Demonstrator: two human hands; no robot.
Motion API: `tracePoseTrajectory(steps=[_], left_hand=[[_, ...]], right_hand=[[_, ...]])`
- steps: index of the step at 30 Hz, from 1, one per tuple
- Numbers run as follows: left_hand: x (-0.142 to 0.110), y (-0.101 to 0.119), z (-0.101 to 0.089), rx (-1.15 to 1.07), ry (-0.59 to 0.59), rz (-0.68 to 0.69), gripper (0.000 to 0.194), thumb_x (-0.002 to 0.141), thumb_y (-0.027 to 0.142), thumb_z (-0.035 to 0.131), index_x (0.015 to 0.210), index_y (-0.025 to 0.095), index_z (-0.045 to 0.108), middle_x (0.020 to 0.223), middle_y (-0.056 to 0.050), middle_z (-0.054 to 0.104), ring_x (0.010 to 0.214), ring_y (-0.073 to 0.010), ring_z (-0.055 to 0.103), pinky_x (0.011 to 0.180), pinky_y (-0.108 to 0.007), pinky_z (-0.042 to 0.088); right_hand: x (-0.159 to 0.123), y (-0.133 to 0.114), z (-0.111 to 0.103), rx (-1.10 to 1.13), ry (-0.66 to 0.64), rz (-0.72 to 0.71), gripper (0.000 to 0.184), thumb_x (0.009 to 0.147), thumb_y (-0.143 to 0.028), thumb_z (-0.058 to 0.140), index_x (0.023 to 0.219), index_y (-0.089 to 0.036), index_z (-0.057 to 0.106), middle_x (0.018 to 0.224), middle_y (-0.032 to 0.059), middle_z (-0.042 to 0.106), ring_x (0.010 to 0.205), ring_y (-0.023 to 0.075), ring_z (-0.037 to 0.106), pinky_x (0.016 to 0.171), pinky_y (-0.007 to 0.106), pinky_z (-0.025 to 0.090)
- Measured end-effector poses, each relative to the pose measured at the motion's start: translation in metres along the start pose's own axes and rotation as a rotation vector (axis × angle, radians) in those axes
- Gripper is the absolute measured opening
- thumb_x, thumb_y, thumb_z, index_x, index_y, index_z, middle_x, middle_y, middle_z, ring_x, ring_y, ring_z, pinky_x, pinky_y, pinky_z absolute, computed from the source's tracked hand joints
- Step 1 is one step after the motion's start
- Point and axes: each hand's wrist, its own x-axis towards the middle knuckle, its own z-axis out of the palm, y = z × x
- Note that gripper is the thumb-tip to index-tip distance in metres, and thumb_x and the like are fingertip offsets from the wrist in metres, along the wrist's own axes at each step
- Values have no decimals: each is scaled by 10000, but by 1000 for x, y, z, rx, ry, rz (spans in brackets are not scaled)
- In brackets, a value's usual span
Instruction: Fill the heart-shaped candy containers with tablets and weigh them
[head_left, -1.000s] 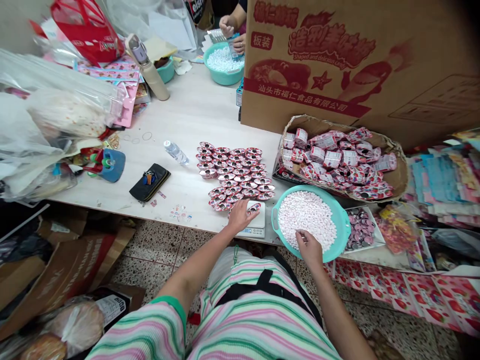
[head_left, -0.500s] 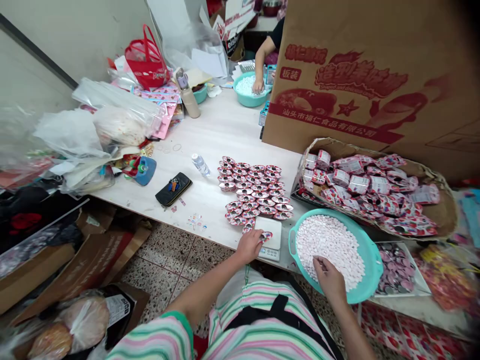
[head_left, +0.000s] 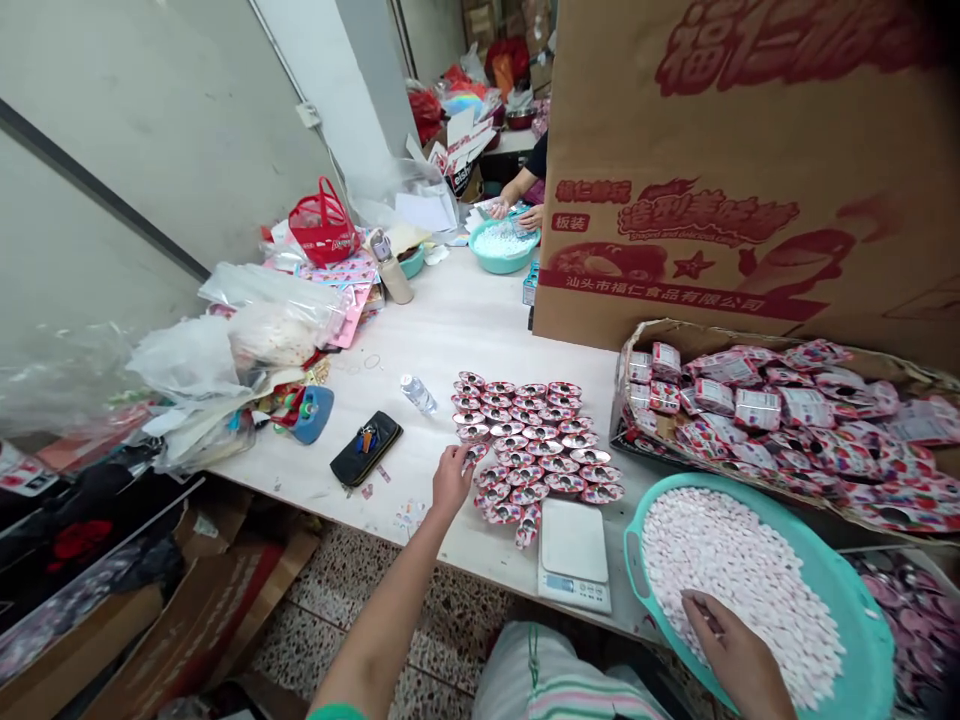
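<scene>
My left hand (head_left: 451, 480) reaches to the left edge of the rows of small filled candy cups (head_left: 534, 440) laid out on the table, its fingers pinched on one cup at the end of a row. A small white scale (head_left: 574, 553) sits bare by the near table edge, just right of that hand. My right hand (head_left: 731, 650) rests in the teal basin (head_left: 870, 625) full of small white-pink candies (head_left: 735, 570), fingers curled down into them; what they hold is hidden.
A cardboard tray of wrapped packets (head_left: 787, 410) lies right of the cups, before a big printed carton (head_left: 750, 170). A black wallet (head_left: 366, 447), small bottle (head_left: 418, 394) and plastic bags (head_left: 225, 350) lie left. Another person's hands (head_left: 517, 210) work at a far teal basin (head_left: 501, 247).
My left hand lifted a cup off the scale and carried it left to the rows. The camera tilted up. My right hand stayed in the candy basin.
</scene>
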Motion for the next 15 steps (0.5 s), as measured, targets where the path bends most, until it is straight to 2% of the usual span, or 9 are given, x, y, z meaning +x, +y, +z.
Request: tracePoseTrajectory(steps=[3,6,11,15], left_hand=[[25,-9,9,119,-93,52,387,784,136,533,1157,240,540,1084,-58,566,1045,-208,492,862,-322,437],[39,-19,19,203,-112,131,408,778,130,541,1170,240,540,1122,-63,572,1064,-219,482,898,-347,414],[52,-32,32,298,-7,186,386,788,177,545,1171,227,544,1283,-100,477,1146,-265,442,913,-388,406],[56,-31,35,305,70,197,408,804,293,547,1190,165,519,1282,-151,463,1136,-296,448,904,-413,412]], right_hand=[[-2,7,-7,-8,11,16,355,663,-566,542,837,-282,665,890,28,714,717,210,665,628,272,508],[-8,18,-13,-1,59,23,345,666,-553,549,828,-273,670,879,27,720,696,201,669,611,252,509],[-18,30,-22,-22,93,92,375,662,-575,541,831,-265,667,930,44,715,777,232,673,629,271,515],[-21,28,-23,-19,118,115,374,717,-564,505,879,-257,645,972,54,704,821,229,659,714,288,507]])
